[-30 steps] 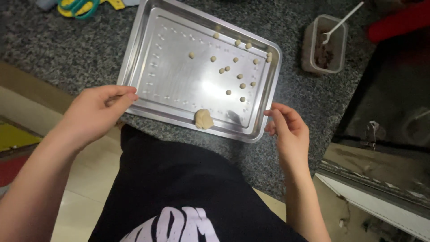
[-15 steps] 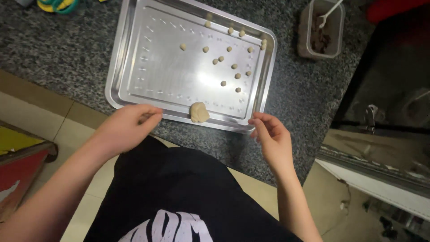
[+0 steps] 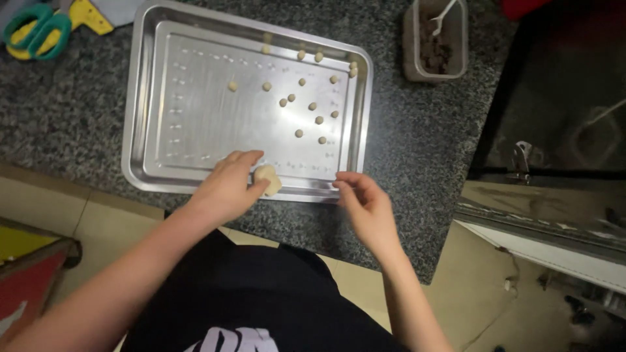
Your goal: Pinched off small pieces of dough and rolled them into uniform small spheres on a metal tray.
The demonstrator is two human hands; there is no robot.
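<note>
On the granite counter sits a steel baking tray, w/ about fourteen small dough balls scattered over its upper-right half. Left half of tray is bare apart from rows of tiny specks, prob. residue. Larger dough lump lies at the near rim, roughly mid-edge.

Left hand is over the near rim, fingers curled, fingertips touching the lump's left side; can't tell if it's actually pinched or just touched. Right hand is just beside the tray's near-right corner, fingers loosely bent, thumb and index tips close together; whether a small bit of dough sits between them can't be made out.

Judging by layout: a fair batch of balls already portioned, and the lump is still good for a few more, so work looks well underway but not finished.

Off to the side: plastic tub w/ dark filling & white spoon past the tray's far-right corner; green-handled scissors at far left.
</note>
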